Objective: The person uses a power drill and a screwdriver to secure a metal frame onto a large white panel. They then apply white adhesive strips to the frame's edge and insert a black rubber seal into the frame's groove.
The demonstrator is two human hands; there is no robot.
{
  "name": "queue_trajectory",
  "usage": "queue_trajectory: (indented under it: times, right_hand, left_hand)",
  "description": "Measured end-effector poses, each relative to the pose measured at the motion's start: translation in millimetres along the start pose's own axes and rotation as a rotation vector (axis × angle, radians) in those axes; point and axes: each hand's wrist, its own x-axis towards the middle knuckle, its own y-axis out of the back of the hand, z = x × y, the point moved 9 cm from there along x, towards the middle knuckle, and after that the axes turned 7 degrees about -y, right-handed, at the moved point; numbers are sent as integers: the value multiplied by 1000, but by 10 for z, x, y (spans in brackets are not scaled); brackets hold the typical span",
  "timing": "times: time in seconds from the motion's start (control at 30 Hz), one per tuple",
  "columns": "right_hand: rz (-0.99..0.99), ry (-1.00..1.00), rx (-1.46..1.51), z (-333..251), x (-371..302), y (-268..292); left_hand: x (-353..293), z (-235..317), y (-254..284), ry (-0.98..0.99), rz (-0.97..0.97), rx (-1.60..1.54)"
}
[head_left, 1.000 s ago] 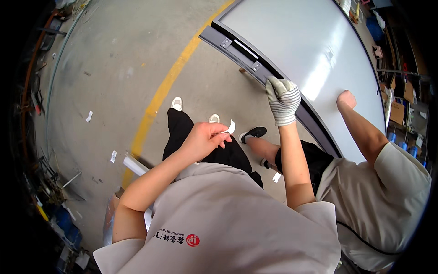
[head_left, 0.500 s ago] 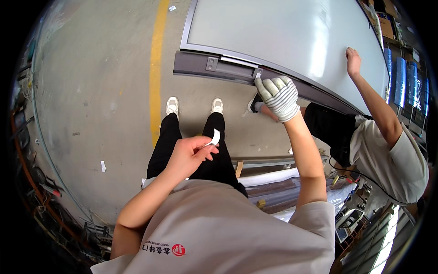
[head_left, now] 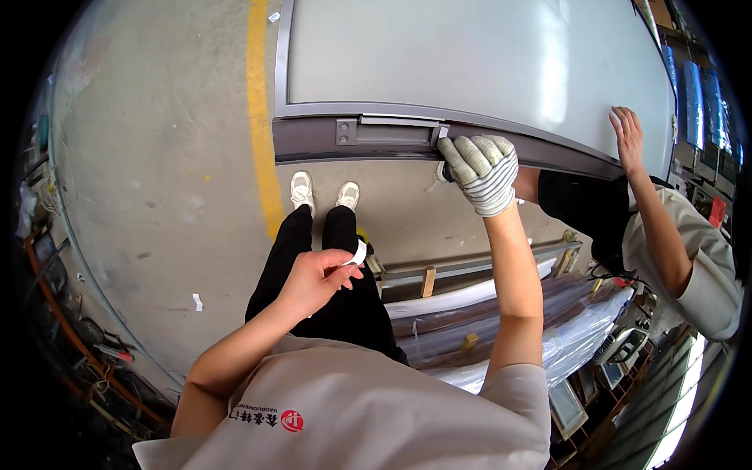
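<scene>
My bare left hand [head_left: 313, 280] pinches a small curled white strip [head_left: 359, 254] between thumb and fingers, in front of my black trousers. My right hand [head_left: 479, 166], in a striped white-grey work glove, is closed at the dark edge frame [head_left: 313, 141] of a large pale-grey framed panel [head_left: 439, 55]. Its fingers are curled over the frame's near edge, and what they hold is hidden. Just beyond the glove's fingertips a small white tab [head_left: 443, 131] shows at the end of a recessed metal fitting [head_left: 395, 133]. A bracket [head_left: 343, 131] with screws sits at the fitting's left end.
A co-worker [head_left: 681, 243] stands at the right, one hand [head_left: 629, 139] on the panel. Plastic-wrapped long profiles [head_left: 454, 333] lie behind my right arm. A yellow line [head_left: 258, 102] runs along the floor on the left, with a white scrap [head_left: 197, 302] beyond it. Blue-wrapped rolls [head_left: 693, 102] stand far right.
My view has shifted, so the panel sits lower and further left. My right glove stays at the same fitting, and my left hand still holds the strip. The co-worker's closed hand has opened out.
</scene>
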Motion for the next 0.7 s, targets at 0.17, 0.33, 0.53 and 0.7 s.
queue_trajectory:
  times: [0.17, 0.33, 0.53, 0.7]
  right_hand:
    - [48, -38, 41, 70, -84, -44]
    - [47, -8, 52, 79, -106, -64]
    - [3, 43, 41, 93, -107, -72]
    - [-82, -35, 90, 166, -78, -147]
  left_hand:
    - [17, -13, -60, 10, 12, 18]
    - [-15, 5, -101, 28, 59, 2]
    - [0, -15, -186, 10, 62, 20]
    - [27, 10, -269, -8, 62, 19]
